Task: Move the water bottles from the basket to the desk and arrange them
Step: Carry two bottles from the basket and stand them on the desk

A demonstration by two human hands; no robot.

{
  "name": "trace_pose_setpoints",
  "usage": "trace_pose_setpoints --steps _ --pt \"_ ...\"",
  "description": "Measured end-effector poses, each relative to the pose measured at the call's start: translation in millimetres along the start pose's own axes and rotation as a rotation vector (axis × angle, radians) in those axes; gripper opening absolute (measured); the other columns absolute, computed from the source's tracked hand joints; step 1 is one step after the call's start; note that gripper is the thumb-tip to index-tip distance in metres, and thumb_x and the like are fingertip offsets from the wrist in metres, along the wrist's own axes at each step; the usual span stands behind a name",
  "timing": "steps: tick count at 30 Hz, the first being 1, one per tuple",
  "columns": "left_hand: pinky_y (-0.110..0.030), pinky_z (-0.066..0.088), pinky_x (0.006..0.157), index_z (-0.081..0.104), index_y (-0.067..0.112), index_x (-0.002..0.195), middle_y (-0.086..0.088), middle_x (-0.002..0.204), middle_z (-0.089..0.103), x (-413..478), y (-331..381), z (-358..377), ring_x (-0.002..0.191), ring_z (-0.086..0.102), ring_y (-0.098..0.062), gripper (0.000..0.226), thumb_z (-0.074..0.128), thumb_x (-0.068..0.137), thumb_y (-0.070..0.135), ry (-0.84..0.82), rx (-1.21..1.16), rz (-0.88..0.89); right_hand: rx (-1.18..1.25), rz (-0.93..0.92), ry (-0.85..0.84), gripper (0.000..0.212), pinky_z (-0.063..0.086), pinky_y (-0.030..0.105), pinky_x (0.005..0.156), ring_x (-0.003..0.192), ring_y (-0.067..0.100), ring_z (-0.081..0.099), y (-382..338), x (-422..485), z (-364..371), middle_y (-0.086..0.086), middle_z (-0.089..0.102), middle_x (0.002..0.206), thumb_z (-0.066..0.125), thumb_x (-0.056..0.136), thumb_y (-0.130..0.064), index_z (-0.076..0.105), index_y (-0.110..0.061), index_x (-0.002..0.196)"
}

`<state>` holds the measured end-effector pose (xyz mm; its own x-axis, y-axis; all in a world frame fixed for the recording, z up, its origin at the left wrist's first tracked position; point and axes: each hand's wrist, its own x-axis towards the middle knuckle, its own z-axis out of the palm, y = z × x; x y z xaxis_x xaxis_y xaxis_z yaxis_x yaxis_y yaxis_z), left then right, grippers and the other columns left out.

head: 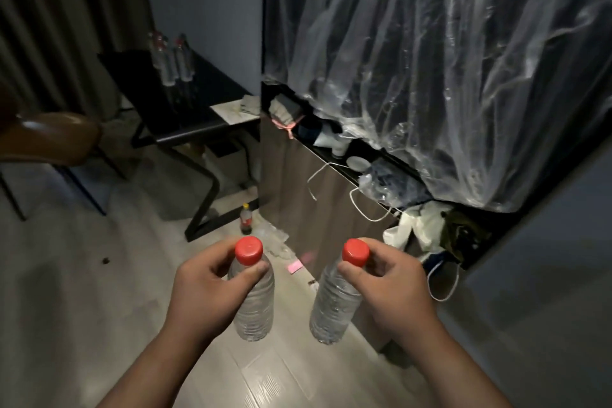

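Each grip is closed on a bottle neck: left hand (202, 288) holds the left bottle (253, 295), right hand (394, 288) the right bottle (334, 301), both hanging upright. The bench (185, 99) lies ahead-left, bearing standing bottles (170, 60).

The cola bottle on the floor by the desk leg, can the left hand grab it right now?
Probably not. The left hand is already full, gripping a water bottle by its neck, and the cola bottle stands farther off on the floor. Nothing lies between them, but that bottle would need setting down first.

Two clear red-capped bottles (255, 295) (334, 301) upright above floor; more bottles (170, 60) on desk (198, 103).
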<state>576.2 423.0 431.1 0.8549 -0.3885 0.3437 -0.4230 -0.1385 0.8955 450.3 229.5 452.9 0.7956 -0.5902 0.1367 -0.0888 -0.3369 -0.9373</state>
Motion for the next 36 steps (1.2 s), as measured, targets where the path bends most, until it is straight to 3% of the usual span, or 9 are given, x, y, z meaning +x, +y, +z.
trace_pose_setpoints --steps 3,11,14,18,22,27,29,32,36 --pt "-0.006 0.047 0.072 0.069 0.051 0.082 0.028 0.085 0.07 10 -17 -27 0.081 0.066 0.006 0.05 0.082 0.069 0.005 0.098 0.029 -0.03 0.041 -0.016 -0.071 0.016 0.051 0.032 0.073 0.071 0.006 0.059 -5 22 34 -0.005 0.067 0.073 0.076 0.071 -0.012 0.071 -0.022 0.082" --pt "-0.006 0.048 0.071 0.066 0.059 0.078 0.028 0.082 0.069 58 -50 -75 0.078 0.064 0.008 0.057 0.085 0.067 0.007 0.279 0.125 -0.066 0.103 -0.066 -0.229 0.019 0.054 0.044 0.073 0.073 0.009 0.06 -19 104 112 0.004 0.069 0.078 0.076 0.071 -0.009 0.072 -0.022 0.084" --pt "-0.006 0.047 0.071 0.067 0.056 0.08 0.026 0.083 0.07 91 -62 -79 0.078 0.065 0.007 0.055 0.084 0.068 0.005 0.31 0.143 -0.087 0.099 -0.067 -0.268 0.015 0.055 0.041 0.068 0.072 0.012 0.064 -23 143 132 0.002 0.07 0.078 0.076 0.069 -0.016 0.072 -0.025 0.081" --pt "-0.004 0.046 0.07 0.07 0.046 0.074 0.03 0.079 0.069 142 -83 -79 0.077 0.064 0.01 0.035 0.083 0.063 0.015 0.36 0.137 -0.14 0.073 -0.077 -0.332 0.017 0.054 0.03 0.077 0.082 0.015 0.068 -22 203 157 -0.003 0.073 0.082 0.076 0.071 -0.01 0.074 -0.023 0.083" --pt "-0.001 0.043 0.07 0.07 0.042 0.074 0.032 0.079 0.068 183 -100 -80 0.076 0.063 0.012 0.037 0.086 0.063 0.01 0.416 0.139 -0.182 0.054 -0.091 -0.381 0.019 0.052 0.02 0.072 0.073 0.004 0.064 -21 255 180 -0.008 0.072 0.078 0.077 0.07 -0.011 0.072 -0.027 0.078" --pt "-0.001 0.043 0.07 0.068 0.037 0.078 0.035 0.075 0.067 220 -121 -97 0.074 0.062 0.014 0.042 0.082 0.068 -0.002 0.492 0.165 -0.211 0.044 -0.125 -0.432 0.025 0.054 0.026 0.078 0.08 0.006 0.067 -26 302 219 -0.011 0.073 0.081 0.079 0.071 -0.013 0.071 -0.034 0.083" --pt "-0.002 0.043 0.069 0.07 0.039 0.073 0.032 0.076 0.068 232 -126 -107 0.073 0.062 0.013 0.035 0.085 0.066 0.007 0.512 0.169 -0.212 0.054 -0.138 -0.449 0.025 0.055 0.028 0.078 0.08 0.009 0.068 -30 315 235 -0.01 0.073 0.081 0.079 0.071 -0.012 0.072 -0.032 0.083" --pt "-0.004 0.045 0.069 0.069 0.053 0.079 0.026 0.08 0.07 247 -135 -127 0.074 0.063 0.007 0.028 0.075 0.056 0.038 0.582 0.164 -0.238 0.052 -0.156 -0.485 0.019 0.055 0.027 0.077 0.078 0.01 0.068 -40 331 262 -0.009 0.073 0.08 0.079 0.071 -0.011 0.073 -0.027 0.079" --pt "-0.003 0.04 0.062 0.069 0.053 0.074 0.027 0.068 0.066 268 -157 -163 0.062 0.056 0.006 0.031 0.078 0.059 0.027 0.621 0.173 -0.271 0.031 -0.182 -0.562 0.018 0.053 0.019 0.073 0.077 0.006 0.067 -55 350 309 -0.01 0.072 0.081 0.078 0.072 -0.012 0.073 -0.029 0.077"
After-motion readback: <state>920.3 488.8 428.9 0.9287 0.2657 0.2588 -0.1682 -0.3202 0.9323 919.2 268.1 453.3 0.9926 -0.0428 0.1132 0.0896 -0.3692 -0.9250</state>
